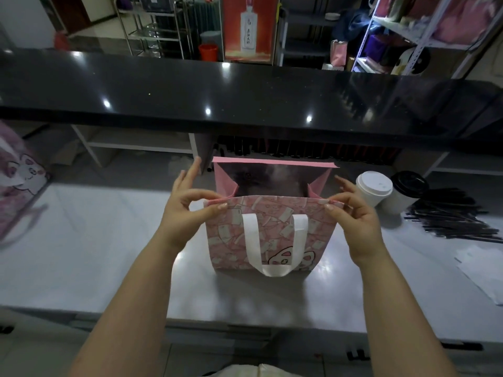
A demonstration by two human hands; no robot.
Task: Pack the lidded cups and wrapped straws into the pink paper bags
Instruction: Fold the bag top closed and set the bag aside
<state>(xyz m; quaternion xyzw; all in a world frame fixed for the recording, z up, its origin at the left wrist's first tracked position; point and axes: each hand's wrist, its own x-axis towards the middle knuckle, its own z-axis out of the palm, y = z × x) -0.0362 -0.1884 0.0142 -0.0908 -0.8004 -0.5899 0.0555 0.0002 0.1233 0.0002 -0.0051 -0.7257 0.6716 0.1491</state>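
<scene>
Pink paper bag (268,235) stands open on your desk (81,240); your left hand (187,210) and right hand (353,213) each pinch its near rim.

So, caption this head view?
Left hand, right hand pinch open pink paper bag; white-lidded cup, black-lidded cup, wrapped straws beside.

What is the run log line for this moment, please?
pink bag: upright, open | left hand: pinches bag rim | right hand: pinches bag rim | white-lid cup, black-lid cup: outside bag | straws: beside cups

Forearms reaching forward, left hand (187,213), right hand (355,216), fingers (216,208) pinching pink bag (226,240) rim
</scene>
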